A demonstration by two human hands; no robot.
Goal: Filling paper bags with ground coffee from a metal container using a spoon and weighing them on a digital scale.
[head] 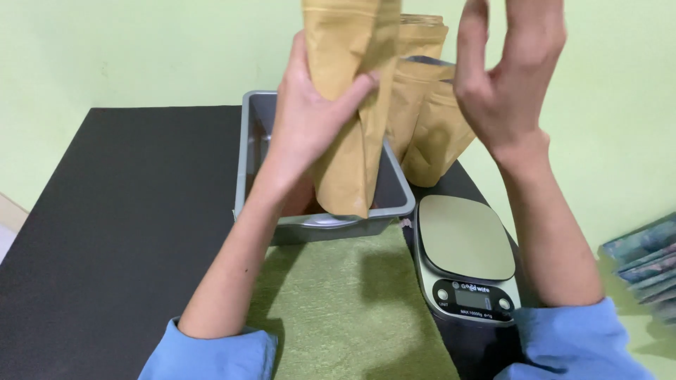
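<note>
At the far left, the dark matte surface [120,211] stretches flat and bare-looking, its black top dull rather than glossy. Moving right, the left hand [306,119] rises from a rolled blue sleeve [211,355]; its fingers [355,88] are closed around a tan paper pouch [348,105], thumb pressed across the front and the palm wrapped behind, so the soft kraft material creases where it is pinched. The pouch hangs upright above a grey rectangular tub [246,155], its lower edge dipping within the tub's rim. That tub looks like smooth plastic with rounded corners and a thick lip, and something reddish-brown shows at its bottom, though what it is cannot be told. In front of the tub lies a green cloth mat [352,302] with a fuzzy, felt-like nap.

Behind the held pouch stand more tan pouches [429,134], plump and slightly crumpled, leaning near the pale green wall [141,49]. Just right of the mat sits a digital kitchen scale [468,260]: a rounded grey-green weighing plate, smooth and faintly shiny, over a black panel with a small display and two round buttons.

Above the scale, the right hand [507,77] is raised in the air, its fingers [472,42] loosely spread and curled, holding nothing and touching nothing, just beside the standing pouches. At the far right edge, a stack of flat blue-green packets [644,264] lies fanned.
</note>
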